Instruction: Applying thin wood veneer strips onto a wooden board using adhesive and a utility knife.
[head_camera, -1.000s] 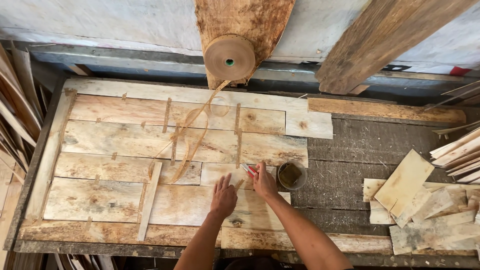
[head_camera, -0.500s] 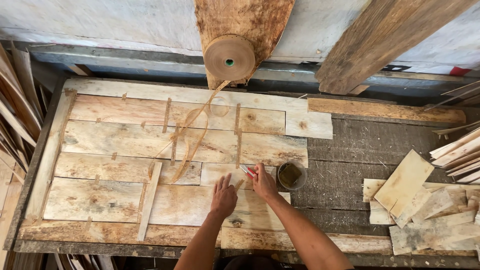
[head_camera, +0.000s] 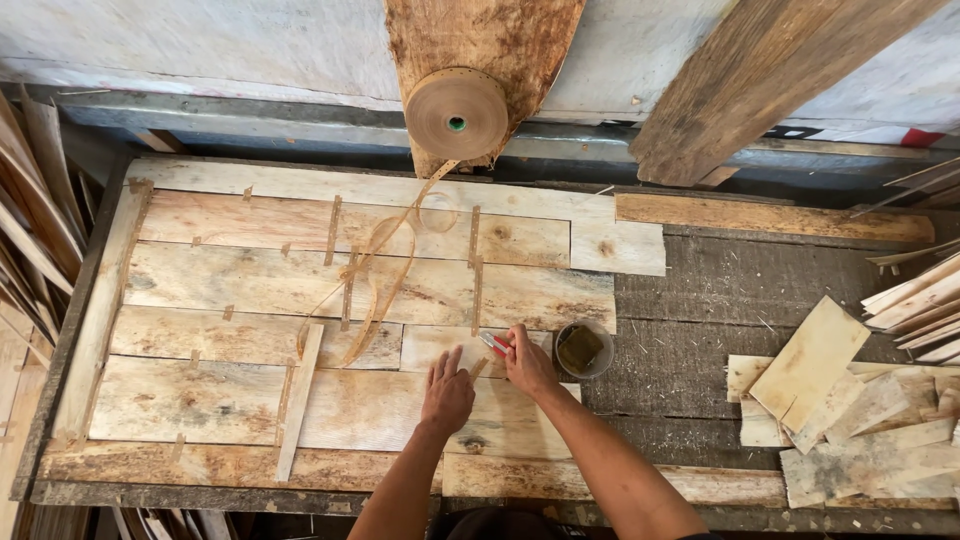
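My left hand (head_camera: 447, 395) lies flat, fingers spread, on thin wood veneer sheets (head_camera: 300, 280) laid edge to edge on the bench. My right hand (head_camera: 525, 362) grips a small red-handled tool (head_camera: 494, 343) just right of the left hand, its tip at a short brown tape strip (head_camera: 478, 368) over a seam. A roll of brown paper tape (head_camera: 457, 113) hangs above the bench, and its loose end (head_camera: 385, 275) trails down in loops across the sheets. Short tape pieces bridge many of the seams.
A small round pot with a dark sponge (head_camera: 582, 349) stands right of my right hand. Loose veneer offcuts (head_camera: 850, 400) are piled at the right. More strips lean at the left edge (head_camera: 25, 250). A long plank (head_camera: 770, 215) lies at the back right.
Both hands have stayed at the same seam near the pot; my right hand has shifted only slightly with the tool.
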